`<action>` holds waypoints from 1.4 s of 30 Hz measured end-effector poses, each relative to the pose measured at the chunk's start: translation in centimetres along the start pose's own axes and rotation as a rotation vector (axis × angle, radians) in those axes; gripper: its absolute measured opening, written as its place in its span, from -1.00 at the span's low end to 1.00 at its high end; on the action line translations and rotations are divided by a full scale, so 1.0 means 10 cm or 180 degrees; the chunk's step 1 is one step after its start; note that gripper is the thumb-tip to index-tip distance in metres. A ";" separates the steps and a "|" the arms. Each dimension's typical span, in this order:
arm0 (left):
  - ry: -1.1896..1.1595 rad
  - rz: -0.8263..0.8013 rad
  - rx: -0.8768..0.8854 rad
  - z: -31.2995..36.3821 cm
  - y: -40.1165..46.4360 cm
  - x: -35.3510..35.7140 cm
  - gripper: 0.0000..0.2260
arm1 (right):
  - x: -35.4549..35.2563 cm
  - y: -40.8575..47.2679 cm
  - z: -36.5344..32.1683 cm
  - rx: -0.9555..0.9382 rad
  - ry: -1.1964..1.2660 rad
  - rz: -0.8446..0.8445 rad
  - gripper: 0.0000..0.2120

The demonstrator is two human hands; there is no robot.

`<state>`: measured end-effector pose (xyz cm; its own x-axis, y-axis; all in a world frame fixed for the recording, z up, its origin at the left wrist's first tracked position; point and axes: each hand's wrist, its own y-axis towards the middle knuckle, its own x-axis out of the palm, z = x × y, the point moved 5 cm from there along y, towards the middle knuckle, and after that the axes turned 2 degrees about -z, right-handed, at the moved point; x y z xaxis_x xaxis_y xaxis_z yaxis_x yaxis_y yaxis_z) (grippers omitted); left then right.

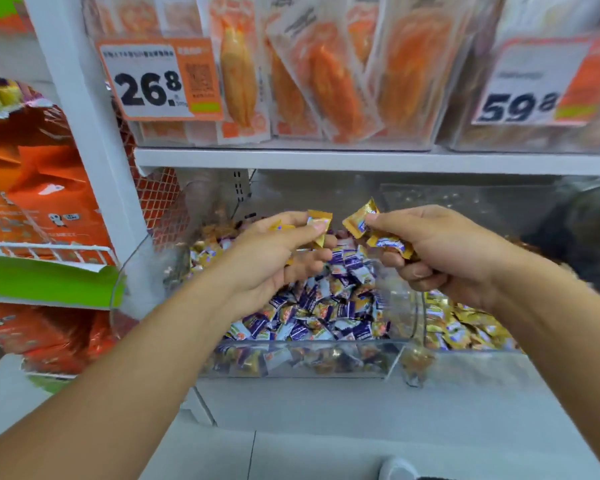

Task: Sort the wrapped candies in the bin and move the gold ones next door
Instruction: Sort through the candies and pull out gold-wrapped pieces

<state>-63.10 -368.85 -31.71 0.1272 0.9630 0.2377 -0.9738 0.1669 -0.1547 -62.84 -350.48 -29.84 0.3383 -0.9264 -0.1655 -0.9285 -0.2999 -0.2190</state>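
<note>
A clear plastic bin [302, 355] on the lower shelf holds several wrapped candies [329, 306], mostly purple-and-white with some gold among them. Right beside it, a second clear bin [471, 355] holds gold candies [454, 327]. My left hand [277, 258] hovers over the mixed bin and pinches gold candies [319, 225] between thumb and fingers. My right hand [440, 251] hovers above the divide between the bins and grips gold candies [360, 220], one sticking up, another [390, 244] lower in the fingers.
A white shelf board [360, 161] runs just above the bins, carrying clear boxes of orange packets and price tags "26.8" [153, 88] and "59.8" [520, 105]. Orange snack bags [45, 188] fill the rack at left. A white upright post [94, 126] stands between.
</note>
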 end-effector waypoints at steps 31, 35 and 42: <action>0.1957 -0.0903 -0.0295 -0.33 0.59 1.89 -0.58 | -1.59 -0.57 0.79 0.0608 0.1416 0.1556 -0.71; 0.2151 -0.0902 0.0456 -0.10 0.42 1.80 -0.68 | -1.59 -0.55 0.75 0.0582 0.1010 0.1820 -0.81; 0.3666 -0.0350 0.1212 0.30 -0.05 0.48 -0.88 | -1.03 -0.55 0.14 -0.0673 -0.2144 0.2129 -0.78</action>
<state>-62.55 -364.97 -27.61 0.1170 0.6043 -0.7881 -0.9157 0.3728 0.1500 -61.06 -338.94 -28.28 -0.3133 -0.6156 -0.7231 -0.9470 0.1454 0.2865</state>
